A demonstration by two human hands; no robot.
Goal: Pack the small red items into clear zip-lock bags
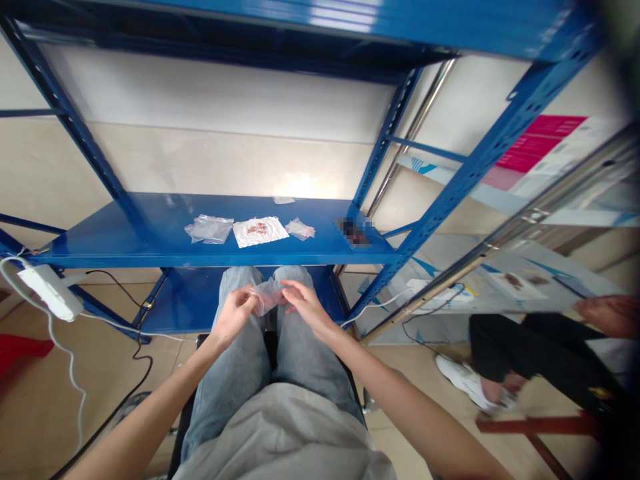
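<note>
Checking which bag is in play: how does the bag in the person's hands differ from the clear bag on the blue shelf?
The clear plastic bag is held above the knees, pinched by the left hand and right hand, while the shelf bag lies on the blue steel shelf. The held bag is bunched; the shelf bag lies spread and creased. The shelf bag looks larger, though the bunching makes that uncertain. Both are thin, see-through plastic.
</note>
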